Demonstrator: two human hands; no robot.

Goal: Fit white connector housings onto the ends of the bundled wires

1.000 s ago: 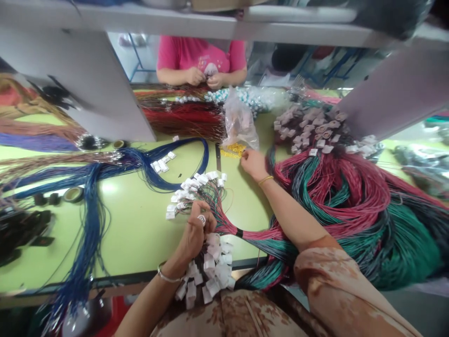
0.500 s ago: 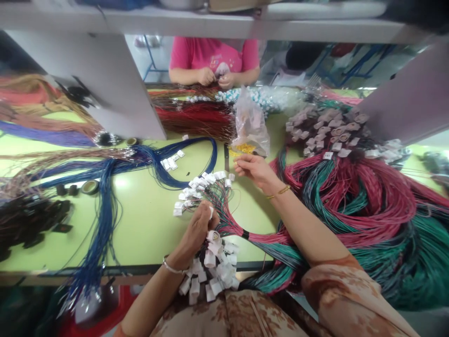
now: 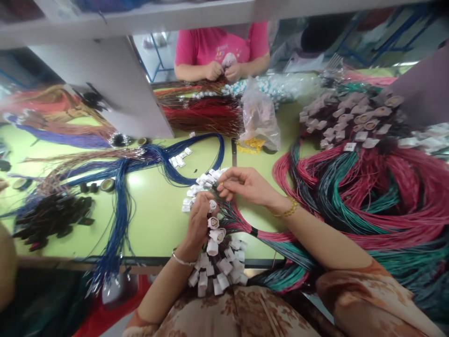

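Note:
My left hand [image 3: 198, 222] is closed around a white connector [image 3: 212, 205], whose open end faces right. Just above and to its right, my right hand [image 3: 247, 185] pinches a tiny yellow piece [image 3: 221, 185]. Several white connectors [image 3: 207, 179] lie fanned out behind my left hand, on the ends of a pink, green and black wire bundle [image 3: 240, 222] bound with black tape [image 3: 254, 231]. More white connectors [image 3: 221, 274] hang over the table's front edge below my hands. A heap of small yellow pieces [image 3: 249, 145] lies beside a clear plastic bag [image 3: 261, 117].
Blue wires [image 3: 121, 210] drape over the front edge on the left, near black parts [image 3: 52, 215] and a tape roll [image 3: 107, 184]. Large coils of pink and green wire [image 3: 354, 196] fill the right. Across the table, a person in a pink shirt [image 3: 220, 47] works with both hands.
My right hand has come from the yellow heap down and left to beside my left hand, with a yellow piece in its fingertips. The view has shifted slightly.

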